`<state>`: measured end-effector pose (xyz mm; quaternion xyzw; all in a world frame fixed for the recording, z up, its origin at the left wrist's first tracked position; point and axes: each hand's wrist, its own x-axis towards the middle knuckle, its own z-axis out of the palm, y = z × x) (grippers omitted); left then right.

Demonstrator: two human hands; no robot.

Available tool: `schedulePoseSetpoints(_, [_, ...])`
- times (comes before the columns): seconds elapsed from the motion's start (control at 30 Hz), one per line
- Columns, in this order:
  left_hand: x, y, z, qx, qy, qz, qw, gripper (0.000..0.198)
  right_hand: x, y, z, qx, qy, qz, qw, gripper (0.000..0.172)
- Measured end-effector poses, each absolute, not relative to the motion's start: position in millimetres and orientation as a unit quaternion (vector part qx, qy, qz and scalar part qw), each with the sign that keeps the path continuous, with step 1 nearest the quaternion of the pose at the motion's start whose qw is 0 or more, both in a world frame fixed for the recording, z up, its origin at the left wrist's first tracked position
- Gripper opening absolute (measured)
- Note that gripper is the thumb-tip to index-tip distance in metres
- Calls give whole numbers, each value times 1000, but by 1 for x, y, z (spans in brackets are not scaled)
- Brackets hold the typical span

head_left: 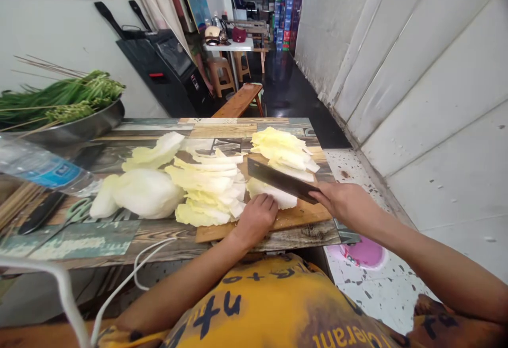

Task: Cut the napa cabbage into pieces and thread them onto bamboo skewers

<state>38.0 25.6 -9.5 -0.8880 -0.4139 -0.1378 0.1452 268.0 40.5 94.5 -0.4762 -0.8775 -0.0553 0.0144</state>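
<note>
My right hand (344,205) grips the handle of a cleaver (280,178), its dark blade slanting over a pale cabbage leaf (283,197) on the wooden cutting board (293,221). Bent fingers of my left hand (257,220) press down on that leaf, left of the blade. Left of this hand lies a spread of cut cabbage leaves (210,184), partly over the board. Behind the cleaver rests another pile of yellow-white cabbage leaves (280,146). Farther left are a whole piece of cabbage (148,193) and a loose leaf (154,151).
A metal bowl (79,125) heaped with green vegetables on skewers stands at the left. Near it are a plastic bottle (51,170), a black-handled knife (42,213) and scissors (77,210). A white cable (137,263) hangs by the table's front edge. A wooden bench (240,100) stands beyond.
</note>
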Motion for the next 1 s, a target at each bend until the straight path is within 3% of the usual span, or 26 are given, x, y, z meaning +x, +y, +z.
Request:
schedulePoseSetpoints(0.27, [46,33,-9,-884,-432,-160,82,17,267,50,89,-474,-877,-71,-44,37])
schedulePoseSetpoints(0.67, [49,33,-11,-878,-428,-202,74,19,269,58,96,-473,-872,-37,-122,37])
schedulePoseSetpoints(1.0, [51,36,-13,-884,-426,-185,53,15,240,65,87,-497,-859,-28,-120,34])
